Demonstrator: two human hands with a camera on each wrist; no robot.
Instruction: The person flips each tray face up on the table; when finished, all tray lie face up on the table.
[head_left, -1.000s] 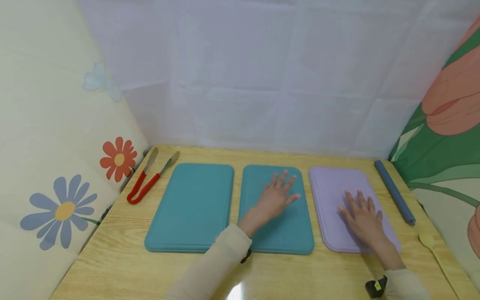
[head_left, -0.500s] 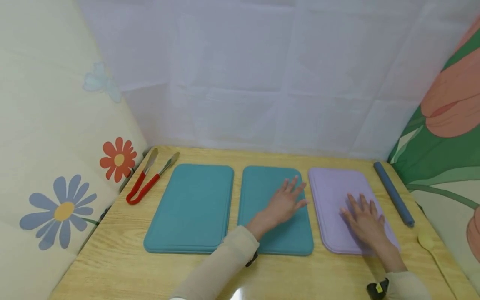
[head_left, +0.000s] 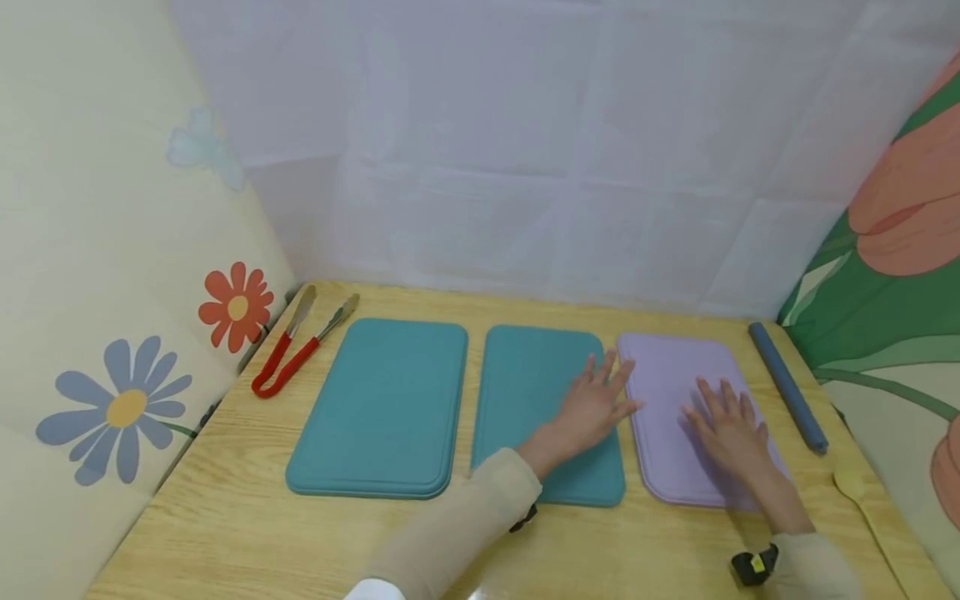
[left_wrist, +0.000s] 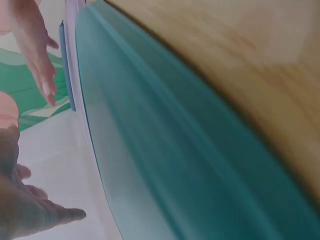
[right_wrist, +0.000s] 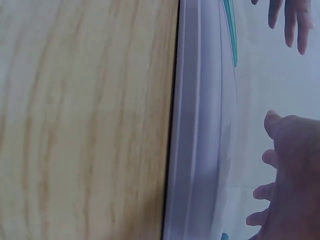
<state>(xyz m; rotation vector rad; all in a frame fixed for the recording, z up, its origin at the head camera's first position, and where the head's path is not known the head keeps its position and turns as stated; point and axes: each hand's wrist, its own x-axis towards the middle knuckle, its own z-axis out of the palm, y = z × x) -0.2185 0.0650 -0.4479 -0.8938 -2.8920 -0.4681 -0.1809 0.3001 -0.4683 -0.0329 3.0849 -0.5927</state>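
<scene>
Three flat rectangular boards with rounded corners lie side by side. On the left is a teal board (head_left: 378, 408), in the middle a second teal board (head_left: 528, 379), and to the right a lilac board (head_left: 660, 375). My left hand (head_left: 588, 408) hovers with spread fingers over the right edge of the middle board, its fingertips reaching toward the lilac one. Over the lilac board my right hand (head_left: 731, 433) is held palm down, fingers apart. Both wrist views show a gap between each hand and the board surface; neither hand holds anything.
Red-handled tongs (head_left: 288, 350) lie spread at the back left. At the right are a dark blue rod (head_left: 787, 387) and a pale yellow spoon (head_left: 855, 487). A pale cloth (head_left: 480, 150) hangs behind the wooden table (head_left: 225, 517), with flower-printed cloths at both sides.
My left hand has moved right, from over the middle teal board to its right edge. The right hand stays over the lilac board, and the head view has shifted slightly.
</scene>
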